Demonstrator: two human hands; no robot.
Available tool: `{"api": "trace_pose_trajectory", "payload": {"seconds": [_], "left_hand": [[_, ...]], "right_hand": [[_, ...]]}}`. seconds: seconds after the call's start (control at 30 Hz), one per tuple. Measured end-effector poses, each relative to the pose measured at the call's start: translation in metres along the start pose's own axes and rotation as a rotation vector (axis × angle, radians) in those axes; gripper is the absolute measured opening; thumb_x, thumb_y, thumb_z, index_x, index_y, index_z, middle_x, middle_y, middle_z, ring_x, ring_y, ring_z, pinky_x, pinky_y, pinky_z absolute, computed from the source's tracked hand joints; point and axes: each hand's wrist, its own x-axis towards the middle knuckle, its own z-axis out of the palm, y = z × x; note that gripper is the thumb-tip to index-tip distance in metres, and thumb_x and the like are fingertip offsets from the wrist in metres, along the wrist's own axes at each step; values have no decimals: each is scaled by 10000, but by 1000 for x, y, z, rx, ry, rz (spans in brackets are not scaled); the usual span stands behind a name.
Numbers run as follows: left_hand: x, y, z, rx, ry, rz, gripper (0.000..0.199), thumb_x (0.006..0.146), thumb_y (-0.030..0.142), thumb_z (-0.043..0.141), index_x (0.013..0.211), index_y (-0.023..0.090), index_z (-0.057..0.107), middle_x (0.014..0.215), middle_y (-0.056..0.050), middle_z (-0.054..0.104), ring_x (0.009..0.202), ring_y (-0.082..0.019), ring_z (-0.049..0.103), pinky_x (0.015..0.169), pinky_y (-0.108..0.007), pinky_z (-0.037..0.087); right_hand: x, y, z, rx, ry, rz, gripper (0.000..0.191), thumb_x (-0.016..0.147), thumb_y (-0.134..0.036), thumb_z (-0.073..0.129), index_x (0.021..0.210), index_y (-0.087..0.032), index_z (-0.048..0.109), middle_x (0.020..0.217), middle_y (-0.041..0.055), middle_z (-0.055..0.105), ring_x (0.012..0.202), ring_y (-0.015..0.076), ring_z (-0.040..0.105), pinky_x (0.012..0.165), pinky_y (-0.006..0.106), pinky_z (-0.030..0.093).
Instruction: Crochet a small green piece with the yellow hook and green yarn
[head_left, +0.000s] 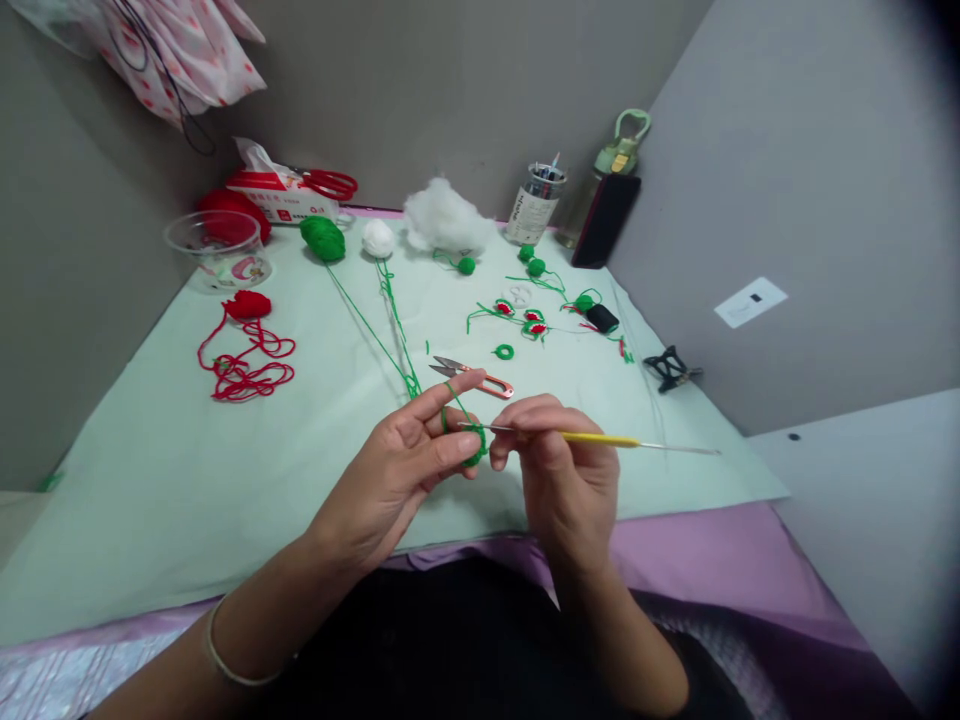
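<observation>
Between the thumb and fingers of my left hand (405, 460) is a small green crochet piece (475, 446). Green yarn loops over the raised index finger of that hand and runs down to the piece. My right hand (566, 465) grips a crochet hook (600, 438) with a yellow handle, its metal tip pointing left at the green piece. Just beyond the hands lie thread snips (495, 385) with orange handles. Green yarn strands (375, 335) lead back to a green yarn ball (323, 239). Beside it sits a white yarn ball (378, 238).
Red yarn (247, 365) lies tangled at the left, near a clear tub (225, 270). White stuffing (446, 220), a pen jar (534, 210), a bottle (592, 200) and a phone (606, 222) stand at the back. A green ring (504, 352) and a black stand (670, 369) are farther right.
</observation>
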Motion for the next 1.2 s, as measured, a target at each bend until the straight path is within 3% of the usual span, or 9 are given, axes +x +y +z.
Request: {"api": "trace_pose_trajectory", "payload": {"seconds": [0.27,0.53,0.73,0.9,1.2], "left_hand": [[4,2,-15,-72,-182,-155,494,814,186,776,1302,226,718,906,-21,587,759,-92,554,694,-191,493],[7,3,-15,-87,-200,-144,357,803,182,789,1159,192,788,857,-25,576,754,-90,512,684,-185,491],[6,5,-13,-45,-142,-128,431,848,206,774,1276,243,735,913,-17,586,777,-89,527,721,-195,496],[5,6,-10,-47,-105,-93,456,853,212,773,1306,218,717,817,2,555,735,-89,502,694,-192,479],[6,4,-12,-120,-148,-183,434,812,167,781,1245,166,743,820,-25,585,717,-98,502,686,-213,479]], "right_hand": [[8,-7,-5,170,51,217,180,976,-337,635,902,-235,764,824,14,707,596,99,635,555,230,538],[11,-9,-7,288,101,451,198,907,-377,717,830,-197,744,717,4,669,524,65,546,470,165,468],[9,-5,-5,212,128,304,164,926,-376,702,874,-229,753,763,5,711,540,74,569,506,188,490],[8,-4,-3,142,84,196,154,950,-355,674,902,-241,766,823,17,739,574,88,604,544,219,514],[9,-5,-9,200,74,252,155,945,-316,677,880,-217,778,784,18,726,554,80,611,512,193,496]]}}
